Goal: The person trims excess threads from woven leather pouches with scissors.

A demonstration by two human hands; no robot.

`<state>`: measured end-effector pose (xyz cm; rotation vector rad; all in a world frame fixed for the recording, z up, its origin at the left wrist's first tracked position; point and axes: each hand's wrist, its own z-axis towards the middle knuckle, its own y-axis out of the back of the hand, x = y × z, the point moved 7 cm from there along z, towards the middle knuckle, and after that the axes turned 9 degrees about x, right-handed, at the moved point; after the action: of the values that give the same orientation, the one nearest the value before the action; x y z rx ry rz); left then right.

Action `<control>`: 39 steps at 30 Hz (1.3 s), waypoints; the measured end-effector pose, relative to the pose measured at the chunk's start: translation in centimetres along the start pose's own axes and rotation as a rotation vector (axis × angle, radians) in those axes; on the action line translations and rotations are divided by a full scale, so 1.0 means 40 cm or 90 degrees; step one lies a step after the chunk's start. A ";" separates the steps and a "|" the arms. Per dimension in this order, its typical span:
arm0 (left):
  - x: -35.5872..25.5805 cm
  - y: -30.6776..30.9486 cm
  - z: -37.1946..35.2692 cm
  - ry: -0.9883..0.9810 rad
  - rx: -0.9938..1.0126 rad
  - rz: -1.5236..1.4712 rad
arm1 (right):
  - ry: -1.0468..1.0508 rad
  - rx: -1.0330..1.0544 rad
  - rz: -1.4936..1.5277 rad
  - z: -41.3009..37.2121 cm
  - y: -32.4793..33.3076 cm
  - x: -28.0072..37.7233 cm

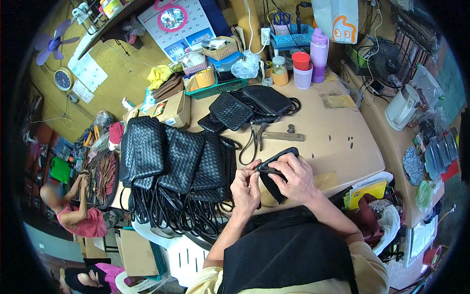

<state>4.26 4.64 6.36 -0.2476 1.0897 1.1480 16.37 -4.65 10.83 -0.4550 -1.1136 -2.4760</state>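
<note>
Near the front edge of the table, a small black pouch [272, 190] is held between my two hands. My left hand [246, 190] pinches its left end, fingertips and thumb pressed together. My right hand [295, 177] grips the upper edge from the right with bent fingers. What lies right between the fingertips is too small to make out. Beyond them rests a hammer [283, 136] with a wooden handle. Left of my left hand, several black woven pouches [178, 152] with cord straps are piled, straps hanging over the table edge. More woven pouches [232, 110] lie farther back.
At the back stand a green basket [218, 90], a glass jar [279, 73], a red-lidded cup [302, 76] and a purple bottle [318, 54]. A kettle [402, 107] is at the right. A bag of cloths [372, 215] sits by my right arm. Another person [81, 215] works at the left.
</note>
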 end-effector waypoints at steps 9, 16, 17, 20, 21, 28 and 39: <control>0.006 -0.008 -0.010 0.002 0.014 -0.088 | 0.052 -0.054 -0.022 -0.014 -0.009 0.005; 0.030 -0.028 -0.020 0.149 0.052 -0.563 | -0.180 0.023 0.302 -0.006 -0.022 -0.020; 0.017 -0.036 -0.025 0.194 0.066 -0.677 | -0.174 0.065 0.258 -0.004 -0.010 0.004; -0.028 -0.030 -0.010 0.173 0.132 -0.788 | -0.123 0.073 0.178 0.020 0.032 0.019; -0.035 -0.021 -0.003 0.159 0.168 -0.802 | -0.122 0.107 0.192 0.020 0.031 0.017; -0.109 0.049 0.039 -0.062 0.154 0.090 | -0.179 0.094 0.253 0.043 0.060 -0.025; -0.048 -0.034 0.046 0.050 0.316 -0.011 | -0.121 0.292 0.172 0.075 0.031 -0.078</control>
<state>6.43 4.07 8.33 0.0875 1.4012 0.8237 20.08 -2.43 12.14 -0.6568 -1.5313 -1.9005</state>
